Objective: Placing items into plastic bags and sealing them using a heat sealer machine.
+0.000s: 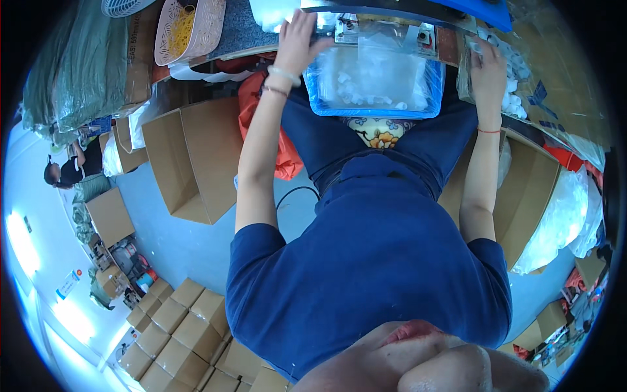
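Note:
My left hand reaches to the bench edge at the top, fingers stretched and thumb spread. It lies beside clear plastic and holds nothing that I can see. My right hand is at the right end of the bench, fingers apart and bent a little. Its fingertips touch or hover over a stack of clear plastic bags; I cannot tell which. Small white plastic parts lie beside it. Between my hands, a blue tray lined with clear plastic holds white parts. Behind it stands a small metal device.
A pink basket of yellow rubber bands stands at the upper left. Open cardboard boxes flank my seat, one at the right. Stacked cartons stand at the lower left. Another person is at the far left.

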A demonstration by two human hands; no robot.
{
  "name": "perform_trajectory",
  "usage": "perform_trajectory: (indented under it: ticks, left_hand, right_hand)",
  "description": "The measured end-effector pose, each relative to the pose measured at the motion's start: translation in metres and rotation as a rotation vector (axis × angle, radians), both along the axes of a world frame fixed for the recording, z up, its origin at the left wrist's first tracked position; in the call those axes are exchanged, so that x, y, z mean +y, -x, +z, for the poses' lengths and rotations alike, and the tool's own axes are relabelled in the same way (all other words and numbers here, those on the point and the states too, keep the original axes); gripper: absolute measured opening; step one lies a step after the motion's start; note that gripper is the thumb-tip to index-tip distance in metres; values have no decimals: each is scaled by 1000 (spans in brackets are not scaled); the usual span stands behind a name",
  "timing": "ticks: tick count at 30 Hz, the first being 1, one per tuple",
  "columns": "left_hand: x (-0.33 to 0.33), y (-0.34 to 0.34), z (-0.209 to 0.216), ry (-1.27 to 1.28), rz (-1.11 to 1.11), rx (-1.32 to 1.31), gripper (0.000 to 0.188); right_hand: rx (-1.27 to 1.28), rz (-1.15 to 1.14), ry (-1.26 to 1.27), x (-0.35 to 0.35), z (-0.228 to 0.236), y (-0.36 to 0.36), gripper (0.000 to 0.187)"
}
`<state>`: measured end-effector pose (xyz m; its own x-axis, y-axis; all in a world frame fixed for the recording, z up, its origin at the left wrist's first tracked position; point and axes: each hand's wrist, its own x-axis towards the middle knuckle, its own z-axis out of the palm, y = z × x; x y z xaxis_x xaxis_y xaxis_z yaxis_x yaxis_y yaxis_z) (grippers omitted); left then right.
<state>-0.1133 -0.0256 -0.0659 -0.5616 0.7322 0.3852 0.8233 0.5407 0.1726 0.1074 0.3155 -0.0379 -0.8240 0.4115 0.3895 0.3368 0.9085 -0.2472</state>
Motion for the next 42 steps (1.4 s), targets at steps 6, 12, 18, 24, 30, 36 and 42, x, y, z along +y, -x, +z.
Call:
perform_trajectory:
  ticks: [6,12,18,24,30,36,42]
  left_hand:
    - [-34,-28,2,-359,130,-140,12]
    - [-24,-69,58,-506,179,-842,22]
    - [-5,-102,91,-527,-50,-1166,21]
    - [1,-100,88,-281,-174,-1291,23]
    - [26,-92,49,-418,-183,-1856,25]
    - [70,-65,29,-731,-84,-2092,27]
    - [41,-50,31,-385,-52,-1609,33]
  right_hand:
    - [289,-74,416,-45,51,-17,40]
    - [22,334,872,-129,80,-10,20]
    - [342,555,584,-133,116,7,24]
    - [-55,692,389,-116,117,16,24]
    - [-121,471,499,-99,98,27,24]
    - [-128,-182,-79,-51,63,-17,23]
    - [-67,-137,-9,-12,9,-14,25]
